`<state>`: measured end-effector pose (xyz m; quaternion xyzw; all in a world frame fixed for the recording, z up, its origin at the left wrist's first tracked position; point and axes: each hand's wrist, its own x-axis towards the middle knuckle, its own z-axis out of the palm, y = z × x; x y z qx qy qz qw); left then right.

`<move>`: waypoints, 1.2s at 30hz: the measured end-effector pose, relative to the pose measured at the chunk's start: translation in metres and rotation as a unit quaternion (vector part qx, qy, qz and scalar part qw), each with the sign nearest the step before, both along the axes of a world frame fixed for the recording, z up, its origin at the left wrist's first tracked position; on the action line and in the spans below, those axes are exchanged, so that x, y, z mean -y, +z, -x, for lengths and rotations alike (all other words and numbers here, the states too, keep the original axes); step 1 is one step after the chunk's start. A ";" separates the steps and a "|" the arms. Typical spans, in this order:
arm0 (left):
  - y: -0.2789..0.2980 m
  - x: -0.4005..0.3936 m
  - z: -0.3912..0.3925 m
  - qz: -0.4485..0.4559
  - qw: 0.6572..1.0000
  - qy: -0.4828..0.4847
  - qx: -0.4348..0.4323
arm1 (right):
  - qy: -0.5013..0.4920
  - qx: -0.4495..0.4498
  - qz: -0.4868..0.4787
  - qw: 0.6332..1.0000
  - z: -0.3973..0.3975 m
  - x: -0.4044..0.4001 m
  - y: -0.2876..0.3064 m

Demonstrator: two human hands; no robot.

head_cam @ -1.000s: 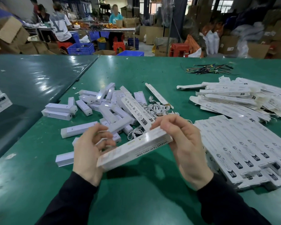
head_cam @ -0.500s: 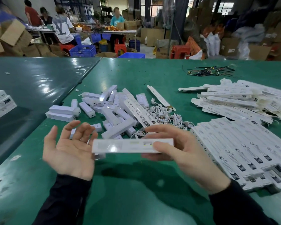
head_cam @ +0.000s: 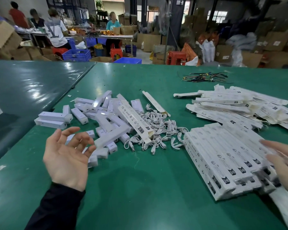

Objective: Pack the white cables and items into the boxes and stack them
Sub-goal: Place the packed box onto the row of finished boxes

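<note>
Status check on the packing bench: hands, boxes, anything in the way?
Left hand open, palm up, empty. Right hand blurred over the packed box stack; grip unclear. Loose white cables and unpacked items wait mid-table. Nothing blocking.

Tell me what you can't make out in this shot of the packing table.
Head view, the only one:
- right hand: motion-blurred and cut by the right edge, so its grip over the stacked boxes is unclear.
- small print on the box labels: too small to read.
- white cables: tangled, partly under the open box; no count possible.
- left hand: clear, open, palm up.
</note>
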<state>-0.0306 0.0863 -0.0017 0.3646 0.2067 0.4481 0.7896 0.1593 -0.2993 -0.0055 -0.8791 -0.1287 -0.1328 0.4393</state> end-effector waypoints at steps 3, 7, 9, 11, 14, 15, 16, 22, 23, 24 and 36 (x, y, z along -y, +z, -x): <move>0.000 0.003 0.000 -0.017 1.000 -0.001 -0.020 | -0.005 -0.010 -0.047 0.999 -0.001 -0.008 0.000; 0.000 0.004 -0.001 -0.026 0.999 -0.002 -0.036 | 0.017 0.010 -0.086 0.996 0.011 -0.025 0.009; 0.000 0.004 0.000 -0.028 0.999 -0.003 -0.042 | 0.031 0.017 -0.055 0.998 0.017 -0.034 0.015; 0.000 0.005 0.000 -0.032 0.998 -0.008 -0.048 | 0.042 0.030 -0.049 0.997 0.022 -0.041 0.016; 0.000 0.005 0.000 -0.036 0.998 -0.010 -0.050 | 0.074 0.061 -0.087 0.992 0.041 -0.055 0.016; 0.000 0.005 0.000 -0.037 0.998 -0.008 -0.051 | 0.083 0.070 -0.072 0.991 0.049 -0.062 0.015; 0.000 0.006 0.000 -0.038 0.998 -0.007 -0.052 | 0.090 0.087 -0.033 0.992 0.054 -0.068 0.011; 0.001 0.007 0.001 -0.050 0.997 -0.004 -0.056 | 0.078 0.103 0.055 0.990 0.073 -0.087 0.004; 0.001 0.007 0.001 -0.056 0.997 -0.002 -0.058 | 0.079 0.100 0.059 0.990 0.074 -0.088 0.005; 0.001 0.008 0.000 -0.065 0.996 0.001 -0.062 | 0.082 0.103 0.069 0.989 0.074 -0.090 0.006; -0.002 0.011 -0.005 -0.130 0.988 0.003 -0.082 | 0.044 0.051 0.295 0.953 0.069 -0.111 0.037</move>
